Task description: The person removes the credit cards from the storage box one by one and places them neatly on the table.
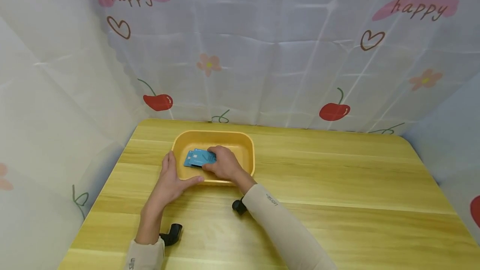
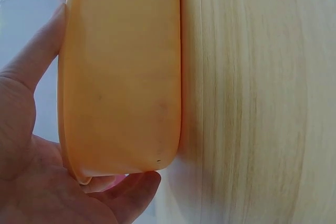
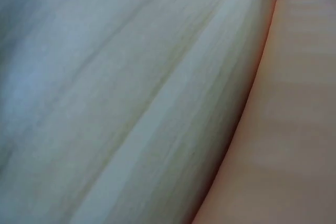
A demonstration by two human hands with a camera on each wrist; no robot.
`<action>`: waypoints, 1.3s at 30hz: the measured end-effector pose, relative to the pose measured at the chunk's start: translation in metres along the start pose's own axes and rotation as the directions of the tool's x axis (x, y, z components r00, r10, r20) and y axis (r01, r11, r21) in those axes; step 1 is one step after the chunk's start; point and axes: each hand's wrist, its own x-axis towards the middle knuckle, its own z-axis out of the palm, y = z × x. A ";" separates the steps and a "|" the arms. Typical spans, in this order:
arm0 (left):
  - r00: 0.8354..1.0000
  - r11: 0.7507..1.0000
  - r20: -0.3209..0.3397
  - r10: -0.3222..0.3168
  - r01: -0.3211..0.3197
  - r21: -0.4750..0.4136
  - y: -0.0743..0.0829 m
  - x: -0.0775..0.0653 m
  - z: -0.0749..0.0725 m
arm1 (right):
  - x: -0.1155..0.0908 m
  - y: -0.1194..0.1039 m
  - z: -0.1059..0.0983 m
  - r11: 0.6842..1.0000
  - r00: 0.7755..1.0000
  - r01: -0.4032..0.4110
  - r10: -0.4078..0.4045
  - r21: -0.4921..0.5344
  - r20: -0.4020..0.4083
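A yellow plastic basin [image 1: 245, 136] stands on the wooden table. My left hand [image 1: 170, 182] grips its near left corner, thumb along the near rim and fingers against the left side. In the left wrist view the same hand [image 2: 31, 161] bends round the corner of the basin wall [image 2: 123, 77]. Inside the basin, my right hand [image 1: 224, 163] holds blue bank cards [image 1: 200, 158] by their right end. At least two overlap, each showing a chip. The fingers hide the cards' right part, and the right wrist view shows only the basin's outer wall [image 3: 294, 108] and tabletop.
The wooden table [image 1: 330, 178] extends to the right of the basin. White curtains with printed cherries and hearts [image 1: 277, 53] hang behind and at both sides. A black fitting [image 1: 172, 234] sits at the left wrist and another [image 1: 238, 206] at the right.
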 end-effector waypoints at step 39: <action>0.999 0.998 0.017 -0.037 0.037 -0.046 0.009 -0.001 -0.003 | -0.073 0.026 -0.083 0.949 0.952 0.292 -0.300 -0.115 -0.061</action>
